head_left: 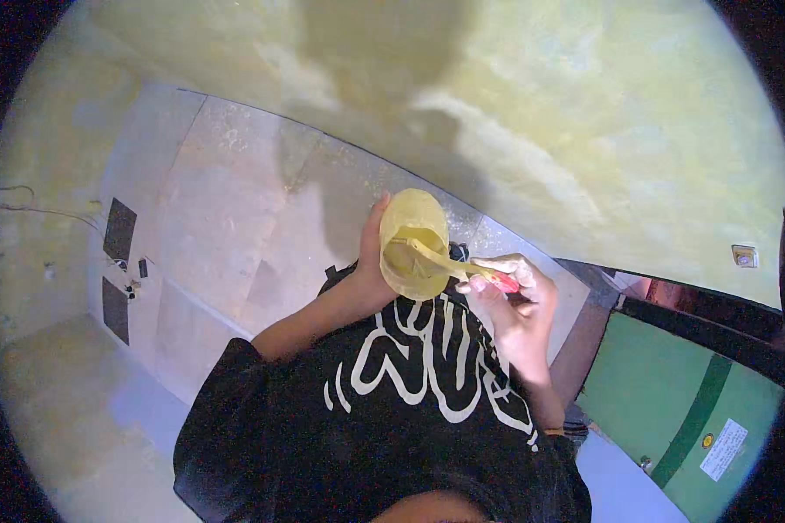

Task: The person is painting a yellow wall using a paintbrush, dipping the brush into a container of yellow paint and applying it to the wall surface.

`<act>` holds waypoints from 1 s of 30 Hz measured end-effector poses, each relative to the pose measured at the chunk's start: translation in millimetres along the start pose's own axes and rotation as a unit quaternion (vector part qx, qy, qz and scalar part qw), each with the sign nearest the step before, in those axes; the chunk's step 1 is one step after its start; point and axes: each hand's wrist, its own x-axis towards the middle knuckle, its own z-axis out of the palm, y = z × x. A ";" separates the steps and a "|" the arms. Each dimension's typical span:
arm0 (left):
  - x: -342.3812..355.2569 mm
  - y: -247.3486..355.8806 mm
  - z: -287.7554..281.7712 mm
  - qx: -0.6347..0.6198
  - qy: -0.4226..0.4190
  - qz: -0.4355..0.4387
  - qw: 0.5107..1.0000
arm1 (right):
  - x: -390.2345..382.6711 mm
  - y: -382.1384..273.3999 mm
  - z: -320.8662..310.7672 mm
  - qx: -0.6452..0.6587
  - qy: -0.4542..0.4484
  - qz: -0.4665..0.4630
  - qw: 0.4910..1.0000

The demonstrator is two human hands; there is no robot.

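Observation:
In front of my chest my left hand (374, 248) is wrapped round the left side of a yellow plastic tub (412, 207). The tub is tilted so that its open mouth faces me, with yellowish smears inside. Fingers of my right hand (519, 301) pinch the red end of a yellow-coated brush (440, 261). Its bent shaft crosses the tub's right rim, and its far end lies at the tub's mouth. I cannot make out the bristles clearly. Pale, paint-like smears mark my right fingertips.
A patchy yellow wall (567, 113) rises ahead, bearing a small switch plate (744, 255) at the right. Below it spreads a pale tiled floor (227, 183). A green cabinet or door panel (645, 375) stands at lower right. Dark mats (120, 231) and cables (52, 212) are on the left.

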 end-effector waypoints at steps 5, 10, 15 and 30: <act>-7.8 2.6 13.9 -0.029 0.042 -0.021 0.998 | 6.8 0.1 0.2 0.040 -0.020 0.040 0.998; -8.2 -2.9 8.7 0.008 0.079 -0.010 0.997 | 17.3 11.5 -11.0 0.060 -0.076 0.102 0.990; -7.2 -6.3 1.2 -0.014 0.051 -0.019 0.998 | 28.7 25.6 -18.1 0.062 -0.103 0.107 0.987; -9.2 -10.1 -0.6 -0.043 0.044 -0.041 0.997 | 36.6 38.8 -22.0 0.117 -0.107 0.113 0.981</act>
